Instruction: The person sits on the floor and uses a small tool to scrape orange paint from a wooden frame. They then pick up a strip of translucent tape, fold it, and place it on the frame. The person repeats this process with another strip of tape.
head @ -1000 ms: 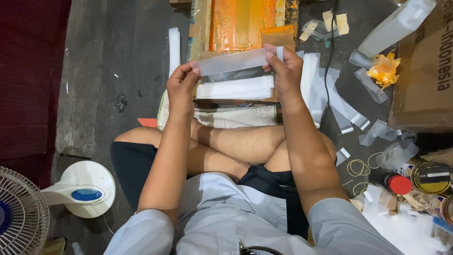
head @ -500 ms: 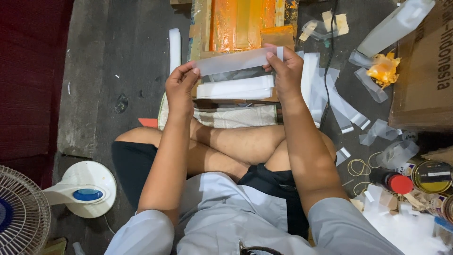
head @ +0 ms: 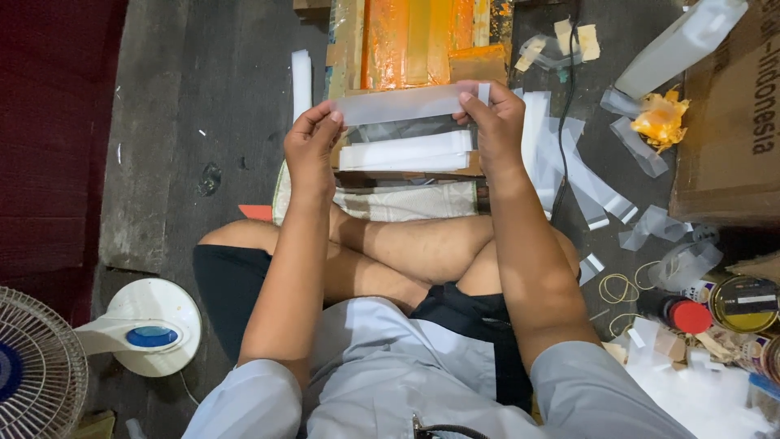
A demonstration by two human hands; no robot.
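I sit cross-legged on a dark floor. A long translucent white plastic strip [head: 402,104] is stretched level between both hands: my left hand [head: 311,145] pinches its left end, my right hand [head: 493,123] pinches its right end. Just below the strip lies a stack of similar white strips [head: 406,153] on a wooden board [head: 406,176], with folded cloth [head: 406,202] in front of it. An orange-stained wooden frame [head: 414,36] lies beyond the hands.
A white fan base [head: 150,325] and fan grille [head: 36,374] stand at the lower left. Loose plastic strips [head: 585,175] litter the floor at right, beside a cardboard box [head: 731,122], a round tin [head: 743,302], a red cap [head: 691,315] and rubber bands [head: 621,289].
Both hands and the strip hold almost the same place; only a slight shift of the fingers on the strip's ends shows.
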